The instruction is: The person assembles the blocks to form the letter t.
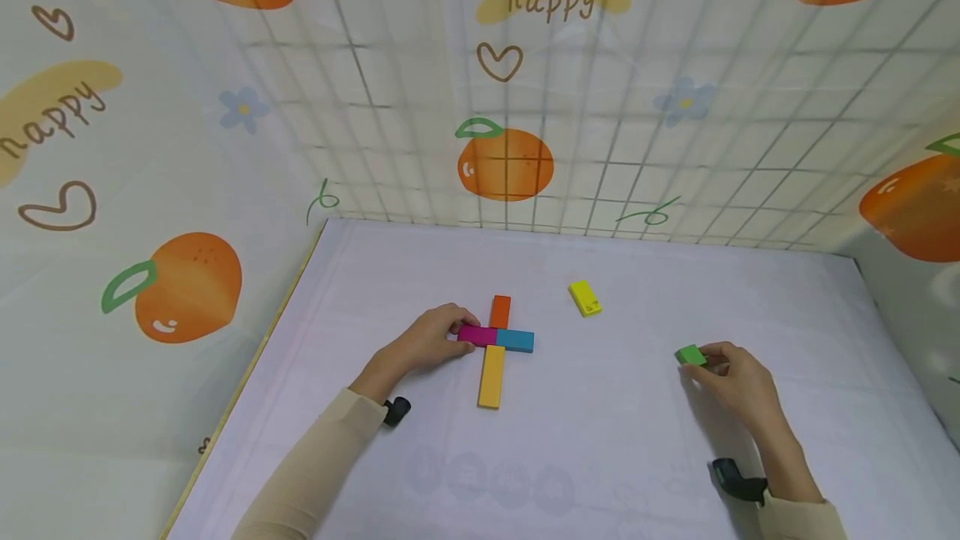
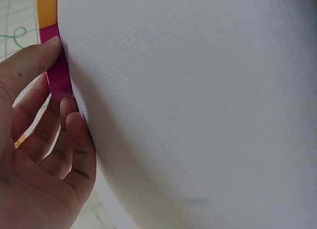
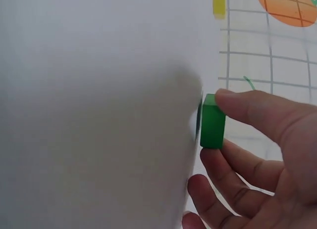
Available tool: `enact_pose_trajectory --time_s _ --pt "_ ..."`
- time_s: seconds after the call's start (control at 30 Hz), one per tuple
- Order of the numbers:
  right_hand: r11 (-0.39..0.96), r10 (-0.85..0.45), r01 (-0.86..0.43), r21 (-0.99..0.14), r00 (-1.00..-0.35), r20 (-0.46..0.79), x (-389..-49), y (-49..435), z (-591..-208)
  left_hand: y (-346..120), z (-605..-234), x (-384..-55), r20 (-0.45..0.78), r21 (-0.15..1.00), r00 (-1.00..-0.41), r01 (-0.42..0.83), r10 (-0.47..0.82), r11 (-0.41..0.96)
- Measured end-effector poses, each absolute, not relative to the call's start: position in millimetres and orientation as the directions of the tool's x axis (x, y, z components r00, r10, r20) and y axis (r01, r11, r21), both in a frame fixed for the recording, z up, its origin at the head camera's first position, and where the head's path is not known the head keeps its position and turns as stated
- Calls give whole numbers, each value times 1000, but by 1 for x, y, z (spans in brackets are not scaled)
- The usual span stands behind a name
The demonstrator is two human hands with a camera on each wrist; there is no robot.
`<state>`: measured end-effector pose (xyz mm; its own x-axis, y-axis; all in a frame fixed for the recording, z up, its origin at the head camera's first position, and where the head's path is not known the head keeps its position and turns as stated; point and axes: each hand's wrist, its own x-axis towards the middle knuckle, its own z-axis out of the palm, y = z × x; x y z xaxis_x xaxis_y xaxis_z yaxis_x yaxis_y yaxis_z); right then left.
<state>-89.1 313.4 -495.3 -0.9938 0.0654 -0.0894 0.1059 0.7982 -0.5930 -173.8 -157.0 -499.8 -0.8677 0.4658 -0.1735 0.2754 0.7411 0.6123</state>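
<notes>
My left hand point(image 1: 427, 340) pinches a magenta block point(image 1: 477, 336) between thumb and fingers, flat on the white table. Against that block's right end lies a blue block point(image 1: 516, 342). An orange-red block point(image 1: 500, 312) stretches away behind the place where those two meet, and a longer amber block point(image 1: 491, 377) extends toward me in front, so the four form a cross. Over on the right, my right hand point(image 1: 738, 382) holds a small green block point(image 1: 691, 356) by its edges. The right wrist view shows the green block point(image 3: 213, 122) between thumb and fingers, very close to the table surface.
A bright yellow block point(image 1: 585, 298) lies alone behind and right of the cross. The white tabletop point(image 1: 600, 440) ends at a patterned cloth wall point(image 1: 420, 157) at the back, with similar cloth on both sides. A dark wrist camera point(image 1: 738, 482) sits on my right wrist.
</notes>
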Motion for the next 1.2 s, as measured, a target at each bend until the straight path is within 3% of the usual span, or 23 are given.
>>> enact_pose_trajectory --time_s 1.2 --pt "740 -30 -10 -672 -999 -19 -76 241 -489 -156 -499 -173 -195 624 -867 250 458 741"
